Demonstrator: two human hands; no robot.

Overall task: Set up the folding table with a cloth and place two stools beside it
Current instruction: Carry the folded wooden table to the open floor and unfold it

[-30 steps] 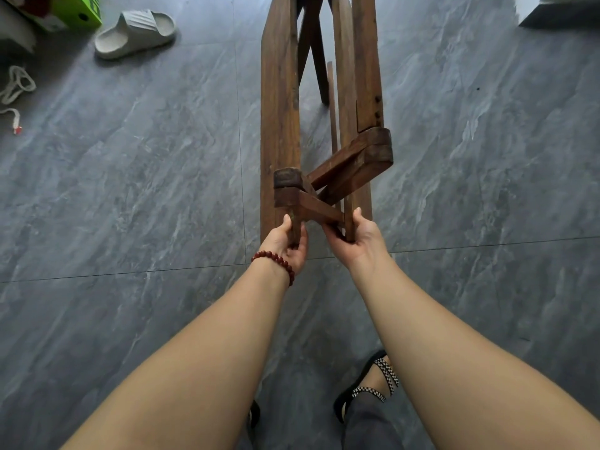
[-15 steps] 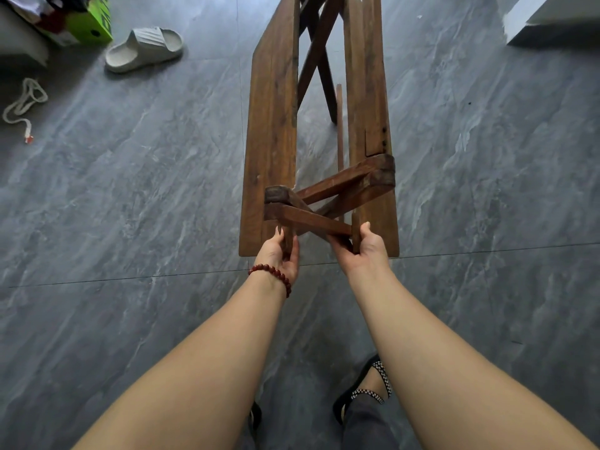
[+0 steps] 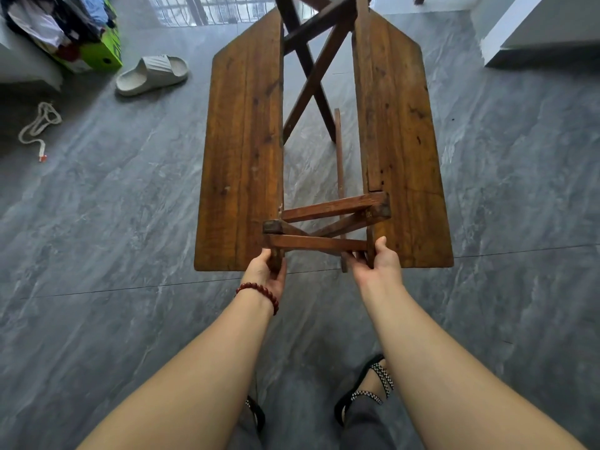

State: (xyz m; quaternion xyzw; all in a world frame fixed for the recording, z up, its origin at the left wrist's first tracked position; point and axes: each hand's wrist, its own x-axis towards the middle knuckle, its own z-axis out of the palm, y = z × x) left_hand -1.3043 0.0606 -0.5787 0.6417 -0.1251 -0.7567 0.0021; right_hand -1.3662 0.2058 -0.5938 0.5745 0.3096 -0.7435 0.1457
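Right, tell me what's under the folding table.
Through the gap in the folding table, crossed legs, a thin rail and grey floor show. Whatever lies beneath the two leaves is covered.

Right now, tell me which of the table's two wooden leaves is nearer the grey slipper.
The left leaf of the table, on the side of the braceleted left hand. The right leaf lies beyond the crossed legs, farther from the slipper.

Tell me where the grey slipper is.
In the head view, the grey slipper lies on the floor at upper left, between the green box and the left leaf of the folding table.
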